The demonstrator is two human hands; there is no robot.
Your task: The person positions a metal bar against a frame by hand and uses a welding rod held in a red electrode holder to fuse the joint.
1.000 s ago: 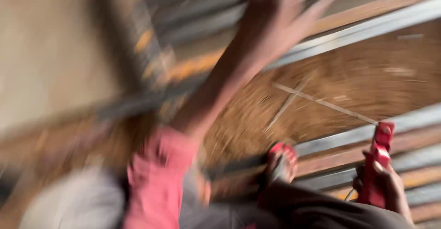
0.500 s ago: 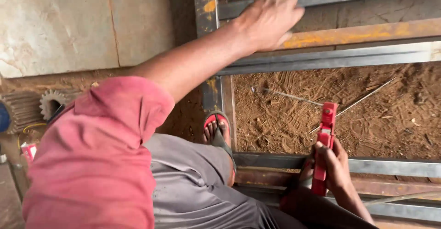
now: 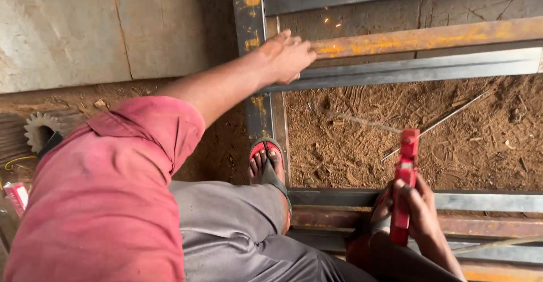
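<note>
Head view: left hand (image 3: 288, 56) flat on rusty bar (image 3: 430, 37), right hand (image 3: 416, 208) clamped on red tool (image 3: 404, 180) above open soil (image 3: 396, 129).

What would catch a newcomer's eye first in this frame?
Most striking is the red electrode holder gripped upright in the right hand at lower right, above a steel frame bar. Next, the left hand stretches from a pink sleeve to rest on the rust-streaked bar at the top. Between them lie reddish dirt and a foot in a red sandal by the upright bar.
</note>
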